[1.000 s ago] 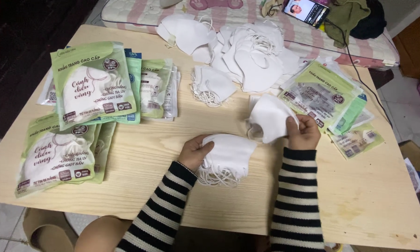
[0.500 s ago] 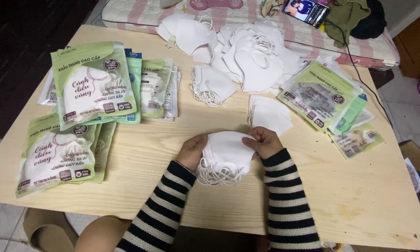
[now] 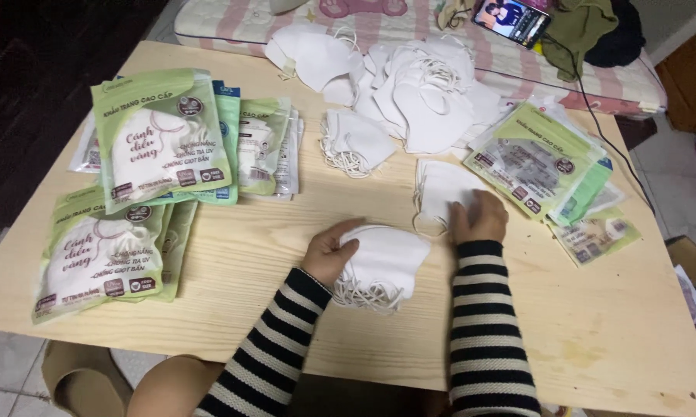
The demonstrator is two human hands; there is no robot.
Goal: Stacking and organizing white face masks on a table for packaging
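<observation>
On the pale wooden table, close to the person's body, lay a small stack of white face masks, and the left hand rested on its left edge with the fingers gently curled around it, holding the stack in place without lifting it. The right hand was stretched forward and lay flat, fingers almost straight, on a second small pile of masks just beyond the stack; whether it already pinched one mask or only pressed on the pile could not be told. To my judgement the step in hand was the gathering of loose masks, one by one, onto the near stack, so the next move would ask the right hand to separate a single mask and set it on the stack with edges and ear loops aligned, while the left hand holds the stack steady. Farther back was a big loose heap of masks, on the left the filled green packets, on the right the flat empty packets. How many masks the stack held was not clear, because the layers merged together. The thumb of the right hand was hidden, and the packets at the right overlapped, so their number was hard to make out.
</observation>
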